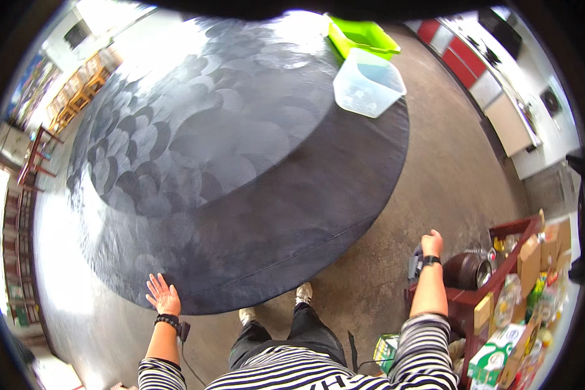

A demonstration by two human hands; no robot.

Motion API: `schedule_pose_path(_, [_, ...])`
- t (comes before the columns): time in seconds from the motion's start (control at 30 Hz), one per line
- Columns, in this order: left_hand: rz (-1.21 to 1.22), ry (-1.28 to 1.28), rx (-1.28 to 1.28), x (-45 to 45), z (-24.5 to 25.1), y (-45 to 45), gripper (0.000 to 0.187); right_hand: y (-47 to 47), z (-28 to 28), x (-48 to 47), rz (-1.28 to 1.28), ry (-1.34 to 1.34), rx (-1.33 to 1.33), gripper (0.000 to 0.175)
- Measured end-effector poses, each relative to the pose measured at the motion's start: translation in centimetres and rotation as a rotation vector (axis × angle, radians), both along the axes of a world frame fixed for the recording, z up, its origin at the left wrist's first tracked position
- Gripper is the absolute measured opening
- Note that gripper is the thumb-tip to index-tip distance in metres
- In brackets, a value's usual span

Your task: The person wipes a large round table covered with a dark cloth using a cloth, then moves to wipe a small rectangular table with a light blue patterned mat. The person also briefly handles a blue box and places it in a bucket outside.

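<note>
A large table with a dark cloth (pixel 292 229) patterned with overlapping fan shapes lies before me. My left hand (pixel 165 296) is over the near left edge of this cloth, palm up, fingers apart and holding nothing. Off to the right, past the table's edge, my right hand (pixel 432 242) has its fingers curled in, and no object shows in it. Beside that wrist is a grey item (pixel 414 263), partly hidden. At the far right of the table rests a translucent plastic bin (pixel 365 90). Behind it stands a bright green plastic tub (pixel 360 41).
Close to my right arm, a dark red wooden unit (pixel 456 302) holds a brown jar (pixel 460 270), plastic bottles (pixel 508 302) and cardboard boxes. A green box (pixel 386 348) sits low by my right side. Wooden chairs (pixel 80 97) line the left; a kitchen counter (pixel 509 117) runs along the right.
</note>
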State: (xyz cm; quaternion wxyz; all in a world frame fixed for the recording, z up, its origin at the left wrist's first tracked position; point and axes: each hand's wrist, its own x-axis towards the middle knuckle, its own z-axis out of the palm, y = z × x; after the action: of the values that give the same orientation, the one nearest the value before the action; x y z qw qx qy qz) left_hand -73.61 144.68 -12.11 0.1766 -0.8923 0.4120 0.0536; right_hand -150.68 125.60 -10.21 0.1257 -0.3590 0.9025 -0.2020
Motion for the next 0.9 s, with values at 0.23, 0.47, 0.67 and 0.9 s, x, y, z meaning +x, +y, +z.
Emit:
schedule_pose_path(0.23, [0.256, 0.048, -0.144, -4.2, -1.9, -0.4, 0.064, -7.2, 7.5, 17.2, 0.592, -0.561, -0.57, 0.052])
schedule_pose_path(0.47, [0.267, 0.102, -0.213, -4.9, -0.6, -0.6, 0.067, -1.2, 7.6, 50.7, 1.618, -0.231, -0.448, 0.046])
schedule_pose_path(0.67, [0.234, 0.054, -0.211, -5.0, -0.6, -0.4, 0.066, 1.7, 1.4, 55.1, 1.804, 0.018, -0.133, 0.038])
schedule_pose_path(0.9, [0.231, 0.062, -0.217, -5.0, -1.0, 0.0, 0.066, -7.4, 1.5, 25.2, 0.679, 0.122, -0.283, 0.03])
